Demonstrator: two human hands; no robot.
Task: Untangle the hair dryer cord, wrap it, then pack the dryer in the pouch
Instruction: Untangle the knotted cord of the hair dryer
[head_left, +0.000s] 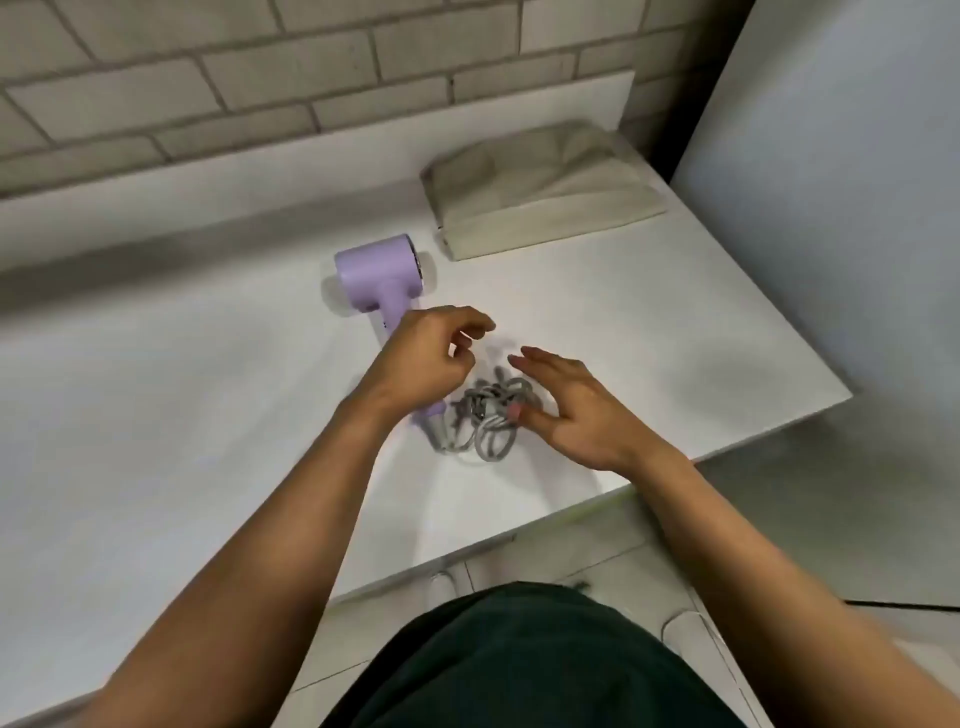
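Judging by how things lie, you are at the very start: nothing on the list is done yet. The cord (493, 415) sits in a grey knot of crossed loops on the white table (156, 415), near its front edge, running off the butt of the hair dryer (376, 273). The dryer lies on its side, its lilac barrel toward the brick wall and its handle pointing back at you, partly hidden under your left wrist.

Your left hand (423, 364) hovers just above the tangle with its fingers loosely curled and the thumb close to the forefinger. No strand shows between them, but the picture is too soft to tell whether you have pinched one. Your right hand (576, 415) is spread, fingers straight and held low over the right side of the knot, with the thumb tip at the edge of the loops. It grips nothing.

The pouch (540, 202) lies flat and untouched at the far right of the table, well apart from the dryer.

So all three steps remain: work the loops free, wind the cord up, then slide the dryer into the pouch.
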